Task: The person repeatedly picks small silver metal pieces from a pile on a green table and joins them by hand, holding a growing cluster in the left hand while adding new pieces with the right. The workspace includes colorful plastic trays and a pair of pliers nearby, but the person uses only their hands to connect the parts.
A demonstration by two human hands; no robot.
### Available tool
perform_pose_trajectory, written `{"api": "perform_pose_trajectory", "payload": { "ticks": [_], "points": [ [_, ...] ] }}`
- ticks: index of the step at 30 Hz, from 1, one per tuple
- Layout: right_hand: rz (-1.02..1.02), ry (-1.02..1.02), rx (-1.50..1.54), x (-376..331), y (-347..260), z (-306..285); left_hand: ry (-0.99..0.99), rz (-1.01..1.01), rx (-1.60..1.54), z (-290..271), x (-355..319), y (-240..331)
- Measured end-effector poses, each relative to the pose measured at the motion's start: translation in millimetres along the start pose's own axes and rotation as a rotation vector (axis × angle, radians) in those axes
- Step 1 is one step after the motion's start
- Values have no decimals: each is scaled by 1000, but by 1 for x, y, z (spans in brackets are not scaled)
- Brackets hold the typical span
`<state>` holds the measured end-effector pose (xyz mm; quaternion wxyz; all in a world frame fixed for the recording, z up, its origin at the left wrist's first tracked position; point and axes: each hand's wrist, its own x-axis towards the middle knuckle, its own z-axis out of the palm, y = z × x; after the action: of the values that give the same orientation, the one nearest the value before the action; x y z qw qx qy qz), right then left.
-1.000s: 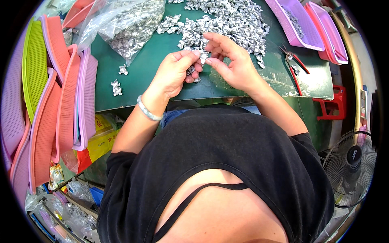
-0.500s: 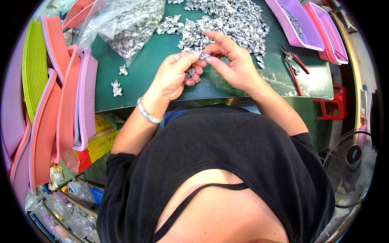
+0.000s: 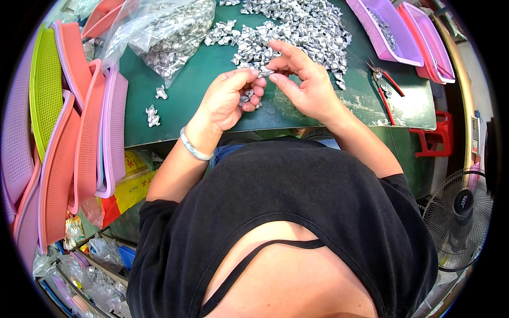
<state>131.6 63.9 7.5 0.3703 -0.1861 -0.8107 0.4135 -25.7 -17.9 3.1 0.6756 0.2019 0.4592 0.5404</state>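
While left hand [image 3: 229, 98] cupped further pieces [image 3: 246, 98], one silver piece [image 3: 265, 73] lay crosswise, pinched between that grip and right hand [image 3: 308, 87].

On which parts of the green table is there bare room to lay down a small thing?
Bare green table shows between the two loose metal pieces and the left hand, also between the right hand and the red-handled pliers. It is crowded beyond the hands, where the metal pile and the clear bag lie.
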Motion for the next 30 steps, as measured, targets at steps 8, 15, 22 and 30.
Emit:
{"api": "perform_pose_trajectory", "payload": {
  "ticks": [8, 15, 22, 30],
  "points": [
    [0, -1, 2, -1, 1, 2, 24, -12, -13, 0, -1, 1],
    [0, -17, 14, -1, 1, 2, 17, 48, -28, -4, 0, -2],
    [-5, -27, 52, -2, 1, 4, 14, 116, -63, -8, 2, -6],
    [85, -220, -219, -3, 11, 5, -32, 218, -308, -21, 0, -2]
  ]
}}
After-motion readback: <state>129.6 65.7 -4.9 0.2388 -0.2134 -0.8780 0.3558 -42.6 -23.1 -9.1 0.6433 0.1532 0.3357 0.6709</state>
